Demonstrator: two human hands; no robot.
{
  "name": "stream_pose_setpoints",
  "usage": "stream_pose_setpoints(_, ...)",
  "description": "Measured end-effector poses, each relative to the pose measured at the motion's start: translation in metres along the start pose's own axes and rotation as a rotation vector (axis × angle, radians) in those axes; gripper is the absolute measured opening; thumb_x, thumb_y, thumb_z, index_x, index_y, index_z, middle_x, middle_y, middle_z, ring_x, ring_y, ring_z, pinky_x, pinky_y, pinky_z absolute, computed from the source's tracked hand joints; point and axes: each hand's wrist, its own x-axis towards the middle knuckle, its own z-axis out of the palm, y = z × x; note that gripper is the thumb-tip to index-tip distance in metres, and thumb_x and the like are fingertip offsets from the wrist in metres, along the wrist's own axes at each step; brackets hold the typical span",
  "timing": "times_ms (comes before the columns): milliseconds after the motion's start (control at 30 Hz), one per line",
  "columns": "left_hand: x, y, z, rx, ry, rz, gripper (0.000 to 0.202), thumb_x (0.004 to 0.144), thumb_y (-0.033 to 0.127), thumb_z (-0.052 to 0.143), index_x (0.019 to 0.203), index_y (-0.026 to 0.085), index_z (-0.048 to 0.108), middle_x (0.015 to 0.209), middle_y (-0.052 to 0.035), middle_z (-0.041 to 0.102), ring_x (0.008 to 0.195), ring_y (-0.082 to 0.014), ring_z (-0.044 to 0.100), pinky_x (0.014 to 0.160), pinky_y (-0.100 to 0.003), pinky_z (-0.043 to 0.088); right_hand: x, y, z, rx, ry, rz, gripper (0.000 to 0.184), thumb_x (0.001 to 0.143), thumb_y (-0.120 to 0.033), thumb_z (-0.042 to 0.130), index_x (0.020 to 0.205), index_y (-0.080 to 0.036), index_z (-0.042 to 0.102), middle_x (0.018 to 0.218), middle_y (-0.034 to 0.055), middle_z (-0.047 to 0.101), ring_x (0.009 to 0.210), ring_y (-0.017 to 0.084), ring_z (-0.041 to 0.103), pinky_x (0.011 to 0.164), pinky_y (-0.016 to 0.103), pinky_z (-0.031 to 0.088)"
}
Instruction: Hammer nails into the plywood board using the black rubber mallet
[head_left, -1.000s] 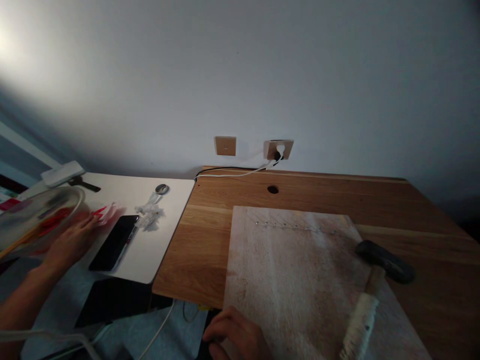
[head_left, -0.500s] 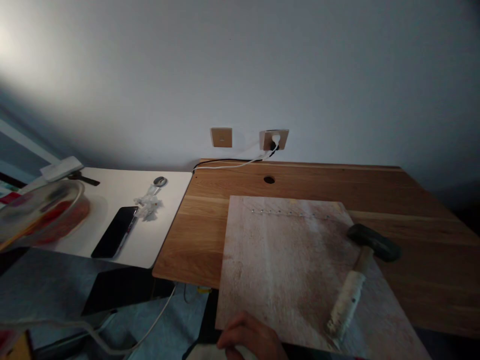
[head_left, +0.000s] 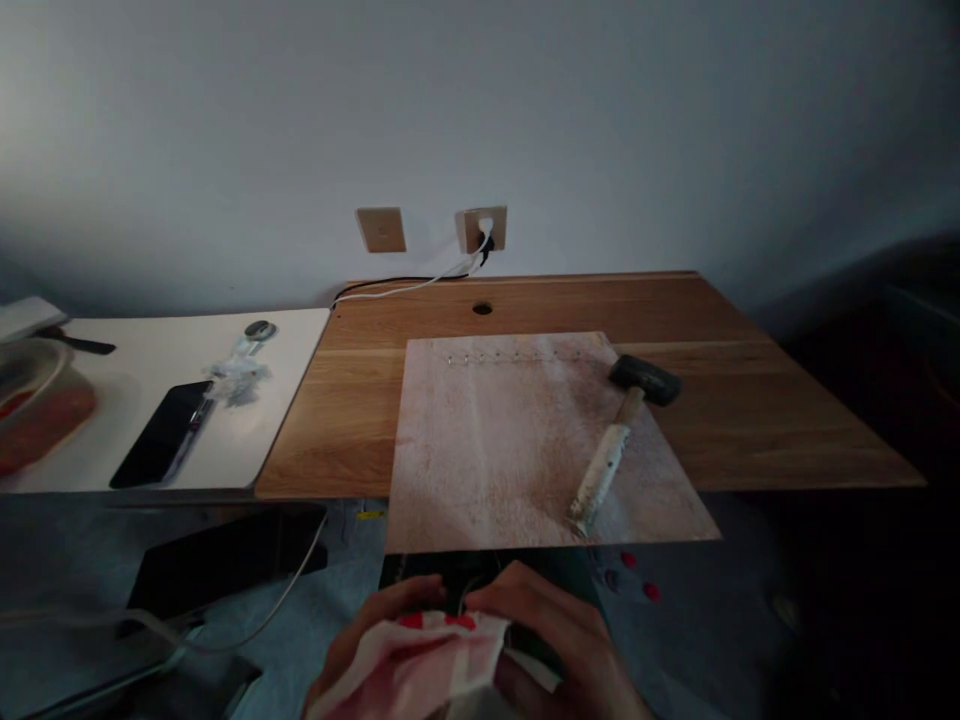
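Note:
Low in the view, both of my hands are around a soft white-and-pink bag with red marks on its rim. My left hand is closed on its left side. My right hand grips its right side with bent fingers. What lies inside the bag cannot be made out. Just beyond my hands lies a worn wooden board, with a row of small nails standing along its far edge. A hammer with a dark head and pale, worn handle rests across the board's right side.
The board lies on a wooden desk. On a white table to the left are a phone, crumpled plastic, a round metal item and a plastic bowl. Cables run to a wall socket.
The view has tilted down and shifted right. Where one hand showed by the board's near edge, both hands are now in sight with the bag. The hammer and board have stayed put.

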Motion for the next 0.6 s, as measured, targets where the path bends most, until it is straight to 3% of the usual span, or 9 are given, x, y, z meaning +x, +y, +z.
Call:
stream_pose_setpoints(67,0.007,-0.002,0.014,-0.040,-0.033,0.019,0.064,0.088,0.023,0.071,0.141,0.058,0.059,0.104,0.0030,0.081,0.091,-0.0292,0.081,0.074,-0.042,0.072,-0.007,-0.002,-0.006,-0.011,0.097,-0.022,0.025,0.105,-0.027,0.067,0.130,-0.030,0.068,0.101,0.0051,0.077,0.089,0.017,0.074,0.078,0.025,0.061)
stream_pose_setpoints(200,0.011,0.012,0.022,-0.062,-0.063,0.073,0.054,0.093,0.024,0.068,0.144,0.040,0.058,0.124,-0.0039,0.078,0.105,-0.0255,0.079,0.090,-0.035,0.067,-0.022,-0.004,-0.009,0.003,0.148,-0.050,0.015,0.105,-0.030,0.064,0.120,-0.028,0.068,0.095,0.0059,0.076,0.085,0.019,0.074,0.073,0.027,0.061)
stream_pose_setpoints(333,0.019,0.023,0.021,-0.043,-0.068,0.076,0.041,0.098,0.017,0.061,0.135,0.033,0.061,0.113,-0.0030,0.079,0.097,-0.0199,0.078,0.084,-0.025,0.064,-0.028,-0.002,-0.013,-0.015,0.135,-0.057,0.016,0.101,-0.029,0.072,0.116,-0.027,0.067,0.095,0.0073,0.077,0.085,0.021,0.075,0.073,0.030,0.062)
stream_pose_setpoints(467,0.027,0.014,0.024,-0.038,-0.092,0.128,0.036,0.091,0.020,0.072,0.124,0.031,0.065,0.096,0.0008,0.078,0.078,-0.0175,0.077,0.069,-0.021,0.061,-0.026,-0.002,-0.020,-0.015,0.080,-0.042,0.014,0.099,-0.023,0.073,0.112,-0.026,0.069,0.097,0.0072,0.076,0.091,0.022,0.075,0.075,0.031,0.062)
stream_pose_setpoints(600,0.029,0.004,0.031,-0.043,-0.094,0.158,0.017,0.093,0.024,0.068,0.108,0.031,0.066,0.079,0.0029,0.074,0.061,-0.0156,0.070,0.057,-0.022,0.057,-0.021,-0.010,-0.024,-0.090,-0.068,0.034,0.039,0.092,-0.023,0.082,0.129,-0.030,0.070,0.112,0.0078,0.076,0.103,0.023,0.074,0.086,0.033,0.063)
